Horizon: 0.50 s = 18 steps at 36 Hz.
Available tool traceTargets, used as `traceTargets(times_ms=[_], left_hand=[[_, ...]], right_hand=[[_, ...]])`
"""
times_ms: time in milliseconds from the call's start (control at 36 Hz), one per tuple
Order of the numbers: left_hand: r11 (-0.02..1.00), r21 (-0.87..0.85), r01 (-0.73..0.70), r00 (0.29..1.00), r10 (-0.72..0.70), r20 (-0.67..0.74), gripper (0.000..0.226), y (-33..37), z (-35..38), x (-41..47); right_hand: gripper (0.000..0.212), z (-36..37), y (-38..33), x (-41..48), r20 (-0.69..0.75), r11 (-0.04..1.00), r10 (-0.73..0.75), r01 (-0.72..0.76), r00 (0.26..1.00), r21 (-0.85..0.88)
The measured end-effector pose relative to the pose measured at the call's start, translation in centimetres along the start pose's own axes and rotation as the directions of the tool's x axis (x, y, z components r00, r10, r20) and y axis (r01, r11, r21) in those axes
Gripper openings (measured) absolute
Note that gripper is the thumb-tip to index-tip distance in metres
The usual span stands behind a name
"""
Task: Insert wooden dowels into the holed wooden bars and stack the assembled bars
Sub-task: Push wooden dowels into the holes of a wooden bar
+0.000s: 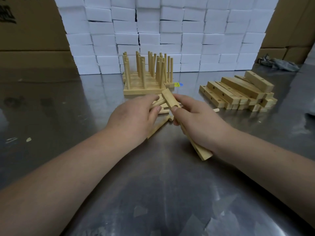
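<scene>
Our right hand (196,116) grips the holed bar (172,101); our left hand (136,116) pinches a dowel (157,103) beside it. We should align squarely before pressing.

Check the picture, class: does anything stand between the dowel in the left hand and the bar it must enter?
Nothing visible does. The dowel in the left hand already meets the bar gripped by the right hand.
</scene>
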<state>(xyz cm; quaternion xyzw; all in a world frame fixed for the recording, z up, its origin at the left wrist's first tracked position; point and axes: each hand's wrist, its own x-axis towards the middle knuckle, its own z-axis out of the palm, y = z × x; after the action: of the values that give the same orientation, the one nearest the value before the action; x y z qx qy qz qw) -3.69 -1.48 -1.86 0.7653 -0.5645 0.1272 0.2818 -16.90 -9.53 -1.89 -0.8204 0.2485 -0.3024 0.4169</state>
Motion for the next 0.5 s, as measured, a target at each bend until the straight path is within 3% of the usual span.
traceTargets(times_ms=[194,500], left_hand=[[1.000,0.022,-0.014,0.999,0.012,0.047,0.027,-0.03,-0.22,-0.09],[0.985,-0.153,0.079,0.986,-0.054,0.159,0.024,0.07,-0.79,0.12]], right_hand=[[0.033,-0.23,-0.20,0.02,0.033,0.998,0.026,-0.024,0.999,-0.058],[0.024,-0.85,-0.75,-0.24,0.071,0.999,0.001,0.002,0.997,-0.041]])
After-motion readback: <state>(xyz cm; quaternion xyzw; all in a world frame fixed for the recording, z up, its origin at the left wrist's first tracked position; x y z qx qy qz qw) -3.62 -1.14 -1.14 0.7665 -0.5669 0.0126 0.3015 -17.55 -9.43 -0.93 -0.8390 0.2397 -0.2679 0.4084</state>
